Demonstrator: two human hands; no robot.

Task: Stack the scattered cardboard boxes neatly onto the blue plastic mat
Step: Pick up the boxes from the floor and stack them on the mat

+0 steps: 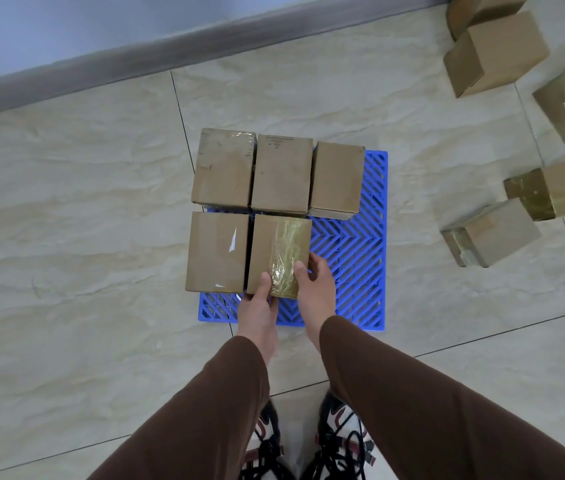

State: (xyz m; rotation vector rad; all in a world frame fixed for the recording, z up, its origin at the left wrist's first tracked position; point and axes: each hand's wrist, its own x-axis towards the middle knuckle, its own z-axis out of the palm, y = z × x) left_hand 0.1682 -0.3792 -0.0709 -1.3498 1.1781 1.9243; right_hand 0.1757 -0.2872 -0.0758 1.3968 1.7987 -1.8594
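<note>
A blue plastic mat (354,271) lies on the tiled floor. Three cardboard boxes stand in a row along its far side, among them the far left box (223,168) and the far right box (337,178). In the near row a box with white marks (217,252) stands on the left. Beside it is a box with shiny tape on top (276,245). My left hand (257,306) grips that taped box at its near edge, thumb on top. My right hand (314,289) holds its near right corner. The mat's near right part is bare.
Several loose cardboard boxes lie scattered on the floor at the right, such as a near one (490,233) and a far one (496,53). A grey baseboard (170,50) and wall run along the back. My shoes (309,441) stand just before the mat.
</note>
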